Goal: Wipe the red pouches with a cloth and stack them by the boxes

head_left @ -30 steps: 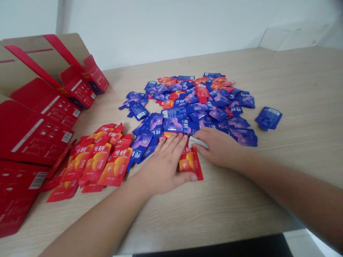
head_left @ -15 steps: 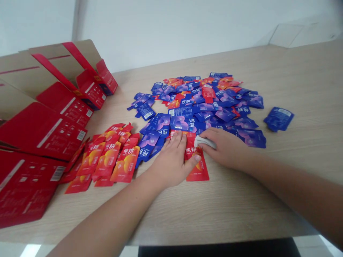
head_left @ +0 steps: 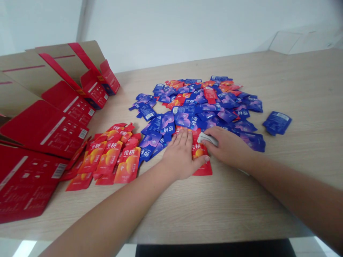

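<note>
My left hand (head_left: 182, 153) lies with its fingers spread on a red pouch (head_left: 203, 169) printed with orange fruit, near the middle of the table. Its fingertips are by the pouch's upper end. My right hand (head_left: 223, 144) is closed around a folded white cloth or tissue (head_left: 207, 138), which touches the right side of the same pouch. Just beyond both hands is a mixed pile of blue pouches (head_left: 184, 119) and red pouches (head_left: 210, 93). To the left of my left hand, more red pouches (head_left: 128, 164) are stacked in overlapping rows.
Open red cardboard boxes (head_left: 64, 132) stand in a row along the left side of the wooden table (head_left: 214, 214). A single blue pouch (head_left: 277, 123) lies apart at the right. A white wall (head_left: 187, 32) rises behind the table.
The view has shifted slightly. The red pouch and both hands sit a little farther right in the picture, with the left hand still flat on the pouch and the cloth still in the right.
</note>
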The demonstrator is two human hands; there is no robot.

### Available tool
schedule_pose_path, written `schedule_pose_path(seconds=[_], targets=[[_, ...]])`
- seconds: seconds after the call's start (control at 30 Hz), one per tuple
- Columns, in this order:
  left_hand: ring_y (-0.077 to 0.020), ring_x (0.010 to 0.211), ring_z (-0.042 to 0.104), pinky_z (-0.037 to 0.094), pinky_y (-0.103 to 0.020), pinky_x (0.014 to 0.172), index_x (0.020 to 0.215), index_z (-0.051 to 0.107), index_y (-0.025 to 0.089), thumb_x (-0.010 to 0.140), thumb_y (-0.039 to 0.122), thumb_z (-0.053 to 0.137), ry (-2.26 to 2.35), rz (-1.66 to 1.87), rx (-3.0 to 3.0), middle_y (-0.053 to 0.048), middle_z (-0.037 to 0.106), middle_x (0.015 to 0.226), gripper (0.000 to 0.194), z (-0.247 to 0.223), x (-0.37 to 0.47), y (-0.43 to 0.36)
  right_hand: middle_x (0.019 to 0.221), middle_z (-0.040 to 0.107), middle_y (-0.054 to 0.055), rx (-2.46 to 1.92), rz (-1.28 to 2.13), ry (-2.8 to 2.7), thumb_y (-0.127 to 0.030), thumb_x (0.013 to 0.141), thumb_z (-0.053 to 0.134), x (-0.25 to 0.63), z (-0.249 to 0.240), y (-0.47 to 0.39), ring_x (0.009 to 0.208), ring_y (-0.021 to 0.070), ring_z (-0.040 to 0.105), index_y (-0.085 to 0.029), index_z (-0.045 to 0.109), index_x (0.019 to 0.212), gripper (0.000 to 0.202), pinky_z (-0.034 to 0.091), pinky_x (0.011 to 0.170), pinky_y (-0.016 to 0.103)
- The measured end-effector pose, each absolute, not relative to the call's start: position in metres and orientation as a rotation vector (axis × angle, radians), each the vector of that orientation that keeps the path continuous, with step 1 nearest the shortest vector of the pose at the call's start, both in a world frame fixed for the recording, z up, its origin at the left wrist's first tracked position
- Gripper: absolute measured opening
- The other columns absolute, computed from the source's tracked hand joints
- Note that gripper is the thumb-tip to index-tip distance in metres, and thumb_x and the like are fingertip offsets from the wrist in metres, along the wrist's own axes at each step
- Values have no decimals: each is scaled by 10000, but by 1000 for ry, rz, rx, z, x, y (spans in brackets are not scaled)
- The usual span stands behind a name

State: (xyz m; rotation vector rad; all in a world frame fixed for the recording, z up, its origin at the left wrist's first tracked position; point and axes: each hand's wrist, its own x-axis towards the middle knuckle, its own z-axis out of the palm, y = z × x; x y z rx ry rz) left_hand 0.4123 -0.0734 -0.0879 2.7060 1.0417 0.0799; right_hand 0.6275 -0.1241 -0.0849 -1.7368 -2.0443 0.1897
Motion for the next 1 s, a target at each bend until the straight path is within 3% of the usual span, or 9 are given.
schedule_pose_path(seconds=[0.5,0.77,0.9,1.0], targets=[[-371,1687,122,159,-518,1365,1704,210,-26,1016,850,349,1028,121,2705,-264,137,1788,1122,-90,454,-48,1021,734,89,-1862,181,-1914,-384,1018,593,652,-85,-110,930,282,685,-229,655,1027,167,499,784,406],[-353,1679,171,204,-507,1366,1705,210,-2,1116,584,379,930,103,2723,-254,178,1784,848,-81,426,-106,1037,747,97,-1857,184,-1909,-388,1016,590,652,-85,-111,941,287,701,-221,672,1059,191,513,792,412],[-364,1664,234,299,-561,1334,1698,290,102,1090,426,441,1011,138,2843,-208,272,1775,705,-65,375,-150,1070,757,103,-1854,179,-1911,-387,1016,596,652,-85,-111,956,290,709,-224,684,1087,198,520,810,419],[-456,1564,430,424,-670,1227,1636,406,130,1048,452,487,1628,209,2748,-253,480,1658,675,-58,324,-158,1071,759,101,-1869,198,-1919,-396,1025,593,652,-85,-111,961,289,714,-229,683,1092,202,518,798,415]])
